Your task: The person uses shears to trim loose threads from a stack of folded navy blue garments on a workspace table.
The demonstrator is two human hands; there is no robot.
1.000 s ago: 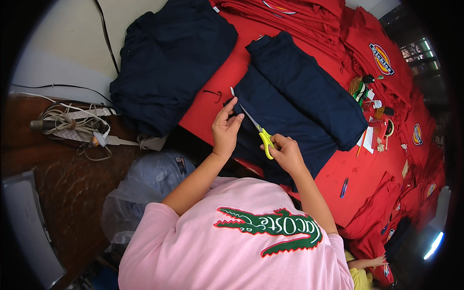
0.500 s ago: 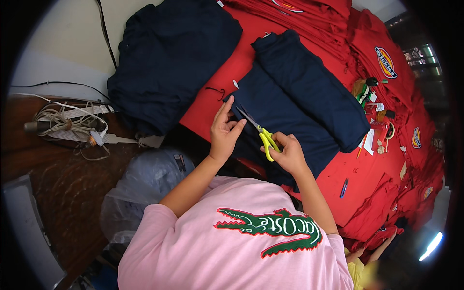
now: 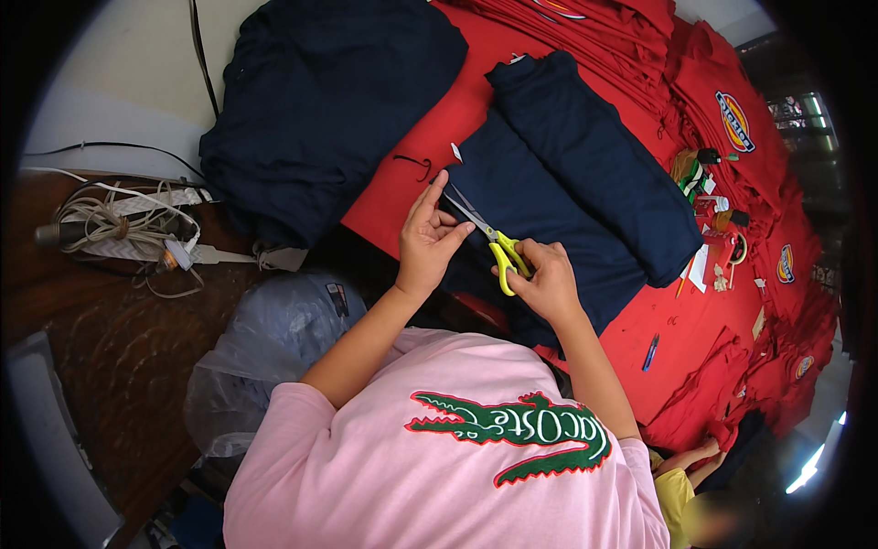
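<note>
L hand (image 3: 426,240) pinching navy cloth (image 3: 540,215) edge | R hand (image 3: 547,279) gripping yellow scissors (image 3: 494,245)

Single head-worn fisheye view, looking steeply down from above pink-shirted shoulders (image 3: 439,467). Faces forward over red-covered table (image 3: 402,183), navy fabric (image 3: 549,192) near centre. Close range: forearms enter from lower edge, hands mid-frame. Straight edges bend toward dark circular rim. Wooden surface (image 3: 119,348) at left, floor glimpsed lower right
</note>
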